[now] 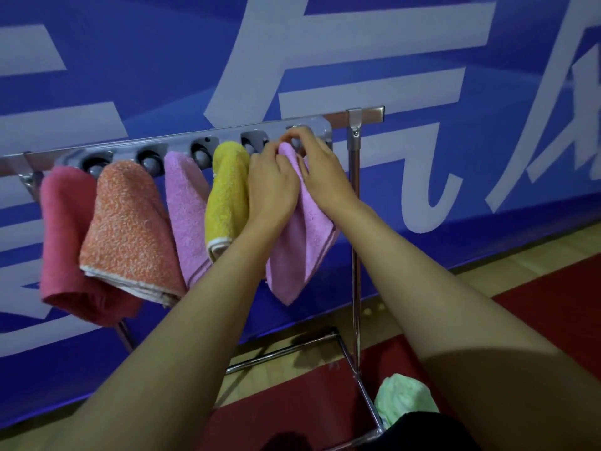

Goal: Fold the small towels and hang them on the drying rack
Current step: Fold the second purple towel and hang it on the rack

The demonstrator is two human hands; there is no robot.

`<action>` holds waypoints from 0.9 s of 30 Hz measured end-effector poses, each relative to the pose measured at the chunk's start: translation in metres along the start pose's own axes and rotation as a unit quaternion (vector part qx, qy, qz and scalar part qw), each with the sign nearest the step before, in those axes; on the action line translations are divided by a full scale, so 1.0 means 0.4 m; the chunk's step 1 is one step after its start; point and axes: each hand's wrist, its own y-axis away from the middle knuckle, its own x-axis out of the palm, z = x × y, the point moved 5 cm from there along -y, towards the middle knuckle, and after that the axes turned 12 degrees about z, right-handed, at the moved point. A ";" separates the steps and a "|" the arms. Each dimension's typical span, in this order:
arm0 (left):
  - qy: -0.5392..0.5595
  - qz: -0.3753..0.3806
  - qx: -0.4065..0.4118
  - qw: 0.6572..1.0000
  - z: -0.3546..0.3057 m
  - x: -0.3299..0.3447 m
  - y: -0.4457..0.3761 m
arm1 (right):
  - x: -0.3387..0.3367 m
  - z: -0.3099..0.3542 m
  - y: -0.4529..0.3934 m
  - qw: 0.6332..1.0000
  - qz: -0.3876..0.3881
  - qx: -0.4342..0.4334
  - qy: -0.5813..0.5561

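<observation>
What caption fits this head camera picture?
Both hands tuck a pink towel into the rack's last holder.

The drying rack, a chrome frame, carries a grey holder bar. Hanging from the bar, left to right: red towel, orange towel, pink towel, yellow towel, second pink towel. A green cloth lies on the floor beside the rack base.

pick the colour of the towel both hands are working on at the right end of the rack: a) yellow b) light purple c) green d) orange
b, the left hand and right hand both grip a light purple towel at the rightmost holder of the drying rack; the yellow towel hangs by itself just to its left.
</observation>
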 end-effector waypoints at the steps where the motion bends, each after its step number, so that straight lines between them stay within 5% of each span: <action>1: 0.002 0.006 -0.003 1.000 0.000 0.009 0.008 | 0.006 0.002 0.003 0.999 0.008 0.017 -0.028; 9: 0.056 0.041 -0.040 0.997 0.010 0.062 0.046 | 0.040 -0.021 0.032 0.958 0.022 0.095 -0.269; 15: 0.086 0.060 -0.002 0.994 0.034 0.078 0.061 | 0.046 -0.065 0.055 0.997 0.057 0.021 -0.052; 22: 0.148 0.078 -0.011 0.986 0.054 0.095 0.115 | 0.041 -0.071 0.097 0.992 0.084 0.053 -0.077; 27: 0.199 0.106 -0.101 0.969 0.152 0.148 0.207 | 0.062 -0.147 0.207 0.989 0.041 0.102 -0.096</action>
